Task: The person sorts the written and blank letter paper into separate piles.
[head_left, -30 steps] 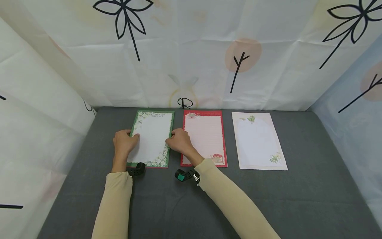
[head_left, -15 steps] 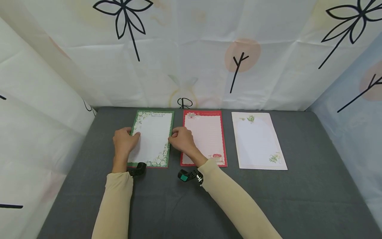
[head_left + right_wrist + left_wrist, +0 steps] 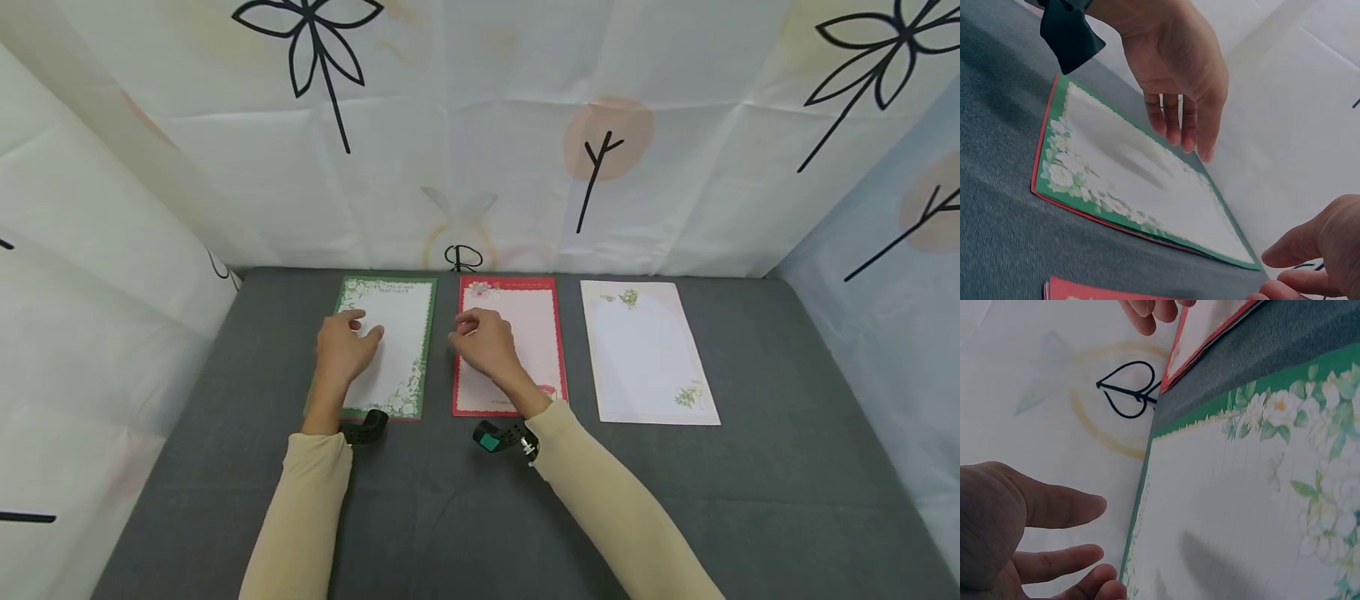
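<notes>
My left hand (image 3: pixel 345 350) hovers over the left part of a green-bordered sheet of floral paper (image 3: pixel 393 350), fingers loosely bent and nothing between them. In the right wrist view this green sheet (image 3: pixel 1135 169) lies flat with a red edge showing beneath it. My right hand (image 3: pixel 487 342) is raised over the left side of a red-bordered lined sheet (image 3: pixel 532 333), thumb and fingers apart and holding nothing. The left wrist view shows the left thumb and fingers (image 3: pixel 1066 506) spread above the green sheet's edge. Part of the red sheet is hidden by the right hand.
A pale cream sheet with green leaf prints (image 3: pixel 645 350) lies to the right of the red one. All rest on a grey cloth-covered table (image 3: pixel 465 517). A white patterned curtain (image 3: pixel 487 125) stands along the back, with more fabric at both sides.
Both hands have come off the green sheet's side edges and risen. Each has shifted right, the right hand now over the red sheet. The sheets keep their places.
</notes>
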Tool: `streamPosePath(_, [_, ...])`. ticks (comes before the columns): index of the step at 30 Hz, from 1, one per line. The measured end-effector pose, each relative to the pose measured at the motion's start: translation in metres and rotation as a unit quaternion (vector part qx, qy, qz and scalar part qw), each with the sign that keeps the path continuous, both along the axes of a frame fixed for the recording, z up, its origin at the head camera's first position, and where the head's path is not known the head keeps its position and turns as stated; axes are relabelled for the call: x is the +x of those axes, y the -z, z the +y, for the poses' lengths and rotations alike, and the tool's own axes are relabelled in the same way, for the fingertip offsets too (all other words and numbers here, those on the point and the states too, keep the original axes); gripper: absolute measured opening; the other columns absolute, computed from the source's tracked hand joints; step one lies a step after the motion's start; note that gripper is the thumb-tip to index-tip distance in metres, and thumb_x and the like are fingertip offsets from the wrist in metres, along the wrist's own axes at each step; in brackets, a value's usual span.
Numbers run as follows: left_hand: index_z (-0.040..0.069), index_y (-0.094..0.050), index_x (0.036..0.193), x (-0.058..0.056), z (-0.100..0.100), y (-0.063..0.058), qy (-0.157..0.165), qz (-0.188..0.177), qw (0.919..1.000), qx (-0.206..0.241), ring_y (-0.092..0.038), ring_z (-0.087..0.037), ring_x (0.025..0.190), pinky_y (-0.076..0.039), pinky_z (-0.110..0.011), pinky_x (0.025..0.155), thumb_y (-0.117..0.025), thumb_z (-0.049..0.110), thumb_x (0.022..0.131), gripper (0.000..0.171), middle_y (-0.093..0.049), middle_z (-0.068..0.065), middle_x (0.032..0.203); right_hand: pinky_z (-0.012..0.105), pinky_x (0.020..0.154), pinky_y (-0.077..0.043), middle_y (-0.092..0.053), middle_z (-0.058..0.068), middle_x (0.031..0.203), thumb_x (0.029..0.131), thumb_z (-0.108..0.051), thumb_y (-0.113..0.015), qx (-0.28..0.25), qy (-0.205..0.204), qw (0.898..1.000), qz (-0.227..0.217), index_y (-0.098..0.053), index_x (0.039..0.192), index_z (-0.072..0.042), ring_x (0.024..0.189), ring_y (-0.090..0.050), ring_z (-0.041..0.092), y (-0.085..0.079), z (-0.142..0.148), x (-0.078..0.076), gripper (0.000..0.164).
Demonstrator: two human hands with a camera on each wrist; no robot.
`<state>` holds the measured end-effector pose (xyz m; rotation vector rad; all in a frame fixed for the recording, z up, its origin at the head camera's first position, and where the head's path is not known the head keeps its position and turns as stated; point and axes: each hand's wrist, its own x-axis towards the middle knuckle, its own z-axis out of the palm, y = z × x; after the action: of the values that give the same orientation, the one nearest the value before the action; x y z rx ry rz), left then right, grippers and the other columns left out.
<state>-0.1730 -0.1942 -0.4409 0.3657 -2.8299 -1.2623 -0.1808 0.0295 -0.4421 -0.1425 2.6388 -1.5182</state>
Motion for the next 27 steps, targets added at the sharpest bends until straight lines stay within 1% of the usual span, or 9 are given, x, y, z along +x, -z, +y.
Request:
streamPosePath(5, [-0.008,-0.058,0.136,0.001,0.016,0.002,0.021,0.011,0.9991,0.036,-0.057,-0.044,0.115,-0.049,-0.054,0.087,-0.065,0.016,0.097,0.047,-0.058,-0.029,0.122,0.039,0.072,-0.055,-0.073,0.011,0.096,0.090,-0.011,-0.071,0.000,0.016,1.000,0.009,-0.072,0.117,0.001,0.088,-0.071,0.025,0.000,0.013,0.000,0.030])
streamPosePath(9, [-0.006,-0.059,0.135,0.002,0.030,0.004,0.039,0.010,0.9976,0.057,-0.058,-0.042,0.115,-0.050,-0.053,0.087,-0.066,0.016,0.097,0.045,-0.060,-0.027,0.122,0.039,0.072,-0.055,-0.073,0.010,0.094,0.090,-0.012,-0.072,-0.003,0.028,0.999,0.015,-0.073,0.117,0.001,0.087,-0.071,0.024,0.002,0.024,0.001,0.030])
streamPosePath(13, [-0.005,-0.060,0.134,0.001,0.044,0.006,0.051,0.014,0.9959,0.074,-0.060,-0.040,0.113,-0.051,-0.052,0.087,-0.067,0.016,0.097,0.043,-0.062,-0.026,0.121,0.040,0.073,-0.055,-0.072,0.009,0.094,0.090,-0.012,-0.071,-0.005,0.039,0.999,0.015,-0.072,0.117,0.001,0.087,-0.070,0.025,0.003,0.036,0.002,0.030])
streamPosePath(19, [-0.005,-0.062,0.133,0.000,0.061,0.011,0.063,0.019,0.9940,0.088,-0.063,-0.039,0.109,-0.052,-0.052,0.086,-0.068,0.014,0.096,0.042,-0.063,-0.024,0.118,0.042,0.074,-0.054,-0.072,0.011,0.094,0.089,-0.011,-0.070,0.001,0.054,0.998,0.023,-0.072,0.116,0.002,0.087,-0.070,0.027,0.005,0.052,0.002,0.031])
streamPosePath(22, [-0.005,-0.062,0.132,-0.001,0.069,0.014,0.071,0.021,0.9933,0.089,-0.063,-0.038,0.108,-0.052,-0.051,0.085,-0.068,0.013,0.096,0.041,-0.064,-0.024,0.116,0.041,0.073,-0.054,-0.072,0.012,0.094,0.089,-0.011,-0.069,0.011,0.065,0.998,0.025,-0.073,0.116,0.001,0.087,-0.069,0.028,0.006,0.060,0.003,0.031])
streamPosePath(27, [-0.005,-0.063,0.130,-0.002,0.081,0.017,0.079,0.026,0.9928,0.087,-0.062,-0.035,0.102,-0.050,-0.049,0.085,-0.069,0.012,0.094,0.040,-0.064,-0.022,0.112,0.038,0.071,-0.052,-0.071,0.013,0.096,0.090,-0.013,-0.069,0.021,0.079,0.997,0.012,-0.072,0.119,0.000,0.089,-0.067,0.028,0.008,0.072,0.005,0.032])
